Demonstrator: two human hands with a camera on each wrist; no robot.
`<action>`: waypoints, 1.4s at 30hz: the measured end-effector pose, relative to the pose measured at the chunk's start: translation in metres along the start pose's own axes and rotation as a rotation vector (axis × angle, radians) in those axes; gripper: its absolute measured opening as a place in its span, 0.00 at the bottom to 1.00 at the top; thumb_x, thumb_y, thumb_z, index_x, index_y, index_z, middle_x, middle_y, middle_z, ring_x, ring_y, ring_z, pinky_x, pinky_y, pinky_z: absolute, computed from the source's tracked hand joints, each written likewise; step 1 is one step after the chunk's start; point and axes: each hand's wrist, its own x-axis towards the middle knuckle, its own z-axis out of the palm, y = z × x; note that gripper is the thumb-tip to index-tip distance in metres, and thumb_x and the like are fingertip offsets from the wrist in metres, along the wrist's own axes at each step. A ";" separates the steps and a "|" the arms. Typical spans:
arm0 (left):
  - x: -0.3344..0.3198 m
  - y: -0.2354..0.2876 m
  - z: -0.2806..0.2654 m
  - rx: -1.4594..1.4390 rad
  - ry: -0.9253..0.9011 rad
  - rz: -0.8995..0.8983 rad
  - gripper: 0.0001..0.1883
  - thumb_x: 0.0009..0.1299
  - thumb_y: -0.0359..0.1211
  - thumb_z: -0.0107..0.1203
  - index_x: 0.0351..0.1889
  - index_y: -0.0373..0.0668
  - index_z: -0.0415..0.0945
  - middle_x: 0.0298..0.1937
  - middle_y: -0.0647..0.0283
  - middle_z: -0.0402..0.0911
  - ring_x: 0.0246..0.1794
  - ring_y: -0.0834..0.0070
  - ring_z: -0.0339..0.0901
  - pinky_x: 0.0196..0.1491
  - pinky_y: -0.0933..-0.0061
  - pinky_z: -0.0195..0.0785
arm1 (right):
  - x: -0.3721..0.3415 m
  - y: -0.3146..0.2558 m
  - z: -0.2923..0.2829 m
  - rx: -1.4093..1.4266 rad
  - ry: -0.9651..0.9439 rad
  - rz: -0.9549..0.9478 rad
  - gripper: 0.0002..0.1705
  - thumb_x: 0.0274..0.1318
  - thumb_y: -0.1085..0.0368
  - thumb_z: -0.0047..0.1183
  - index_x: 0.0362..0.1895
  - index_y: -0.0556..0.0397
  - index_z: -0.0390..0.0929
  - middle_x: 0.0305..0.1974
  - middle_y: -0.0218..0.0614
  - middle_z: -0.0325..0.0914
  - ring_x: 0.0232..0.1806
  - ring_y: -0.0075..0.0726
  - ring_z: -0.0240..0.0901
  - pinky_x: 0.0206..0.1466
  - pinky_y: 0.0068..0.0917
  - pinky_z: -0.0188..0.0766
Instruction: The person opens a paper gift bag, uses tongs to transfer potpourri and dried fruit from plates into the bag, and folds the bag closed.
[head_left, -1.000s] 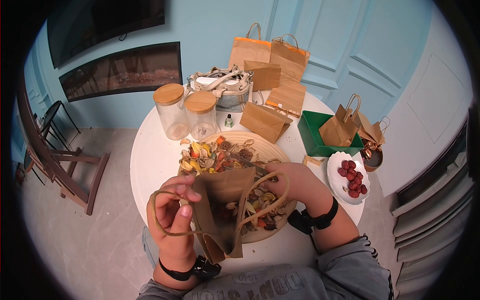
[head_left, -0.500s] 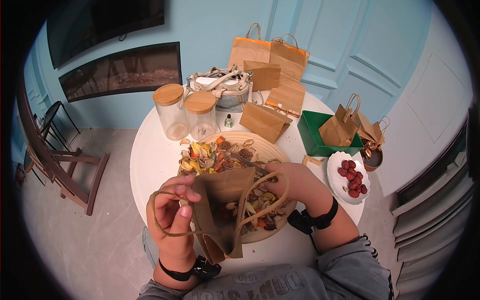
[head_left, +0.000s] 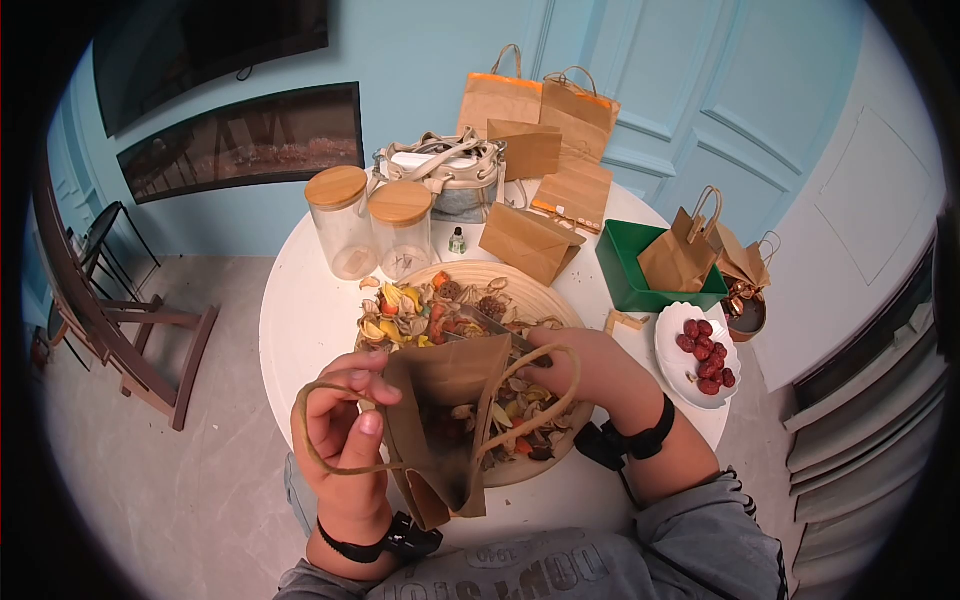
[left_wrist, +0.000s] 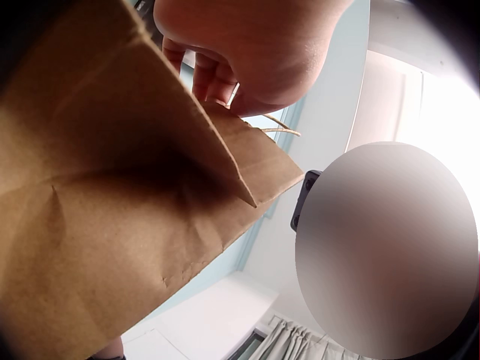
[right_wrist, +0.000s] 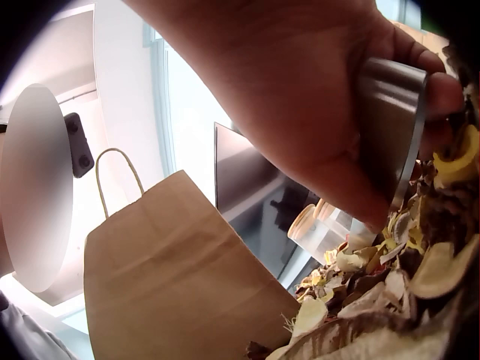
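An upright brown paper bag [head_left: 445,400] gapes over the near part of a round woven tray [head_left: 545,290] of dried petals and slices. The left hand [head_left: 345,430] grips its left side, one twisted handle looping around the fingers; the left wrist view shows those fingers [left_wrist: 214,79] at the bag's edge [left_wrist: 247,142]. Beyond the bag's right side, the right hand [head_left: 585,365] holds a shiny metal scoop [right_wrist: 390,124] low among the dried pieces [right_wrist: 375,292]. The scoop's grey edge [head_left: 483,322] shows in the head view; its contents cannot be made out.
Two wooden-lidded jars [head_left: 403,235], a small bottle [head_left: 457,240] and a handbag [head_left: 465,190] stand behind the tray. Several paper bags [head_left: 530,243] are at the back. On the right are a green bin [head_left: 625,270] holding a bag and a white plate [head_left: 680,375] of red dates.
The scoop's grey edge shows more among the dried pieces than before, and pieces around it have shifted slightly. The left hand and the bag have stayed almost in place.
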 end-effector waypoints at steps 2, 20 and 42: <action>-0.001 0.000 0.000 -0.005 0.001 0.000 0.12 0.65 0.28 0.53 0.46 0.37 0.69 0.50 0.46 0.74 0.44 0.70 0.74 0.58 0.62 0.62 | 0.000 -0.001 0.001 0.001 -0.004 0.000 0.20 0.53 0.51 0.54 0.43 0.53 0.75 0.37 0.46 0.79 0.41 0.53 0.76 0.44 0.44 0.71; 0.001 0.001 0.000 0.010 -0.008 0.009 0.12 0.65 0.28 0.53 0.46 0.37 0.70 0.48 0.45 0.75 0.44 0.69 0.74 0.55 0.64 0.64 | 0.000 -0.004 0.000 0.026 -0.041 0.024 0.22 0.53 0.52 0.54 0.45 0.54 0.73 0.37 0.46 0.80 0.41 0.53 0.76 0.44 0.44 0.71; -0.001 0.006 0.006 0.013 0.018 -0.030 0.12 0.65 0.30 0.54 0.45 0.37 0.70 0.39 0.52 0.78 0.53 0.65 0.71 0.61 0.59 0.57 | 0.002 -0.001 0.005 0.056 -0.026 0.014 0.22 0.53 0.52 0.54 0.45 0.54 0.73 0.37 0.47 0.79 0.41 0.53 0.77 0.44 0.44 0.71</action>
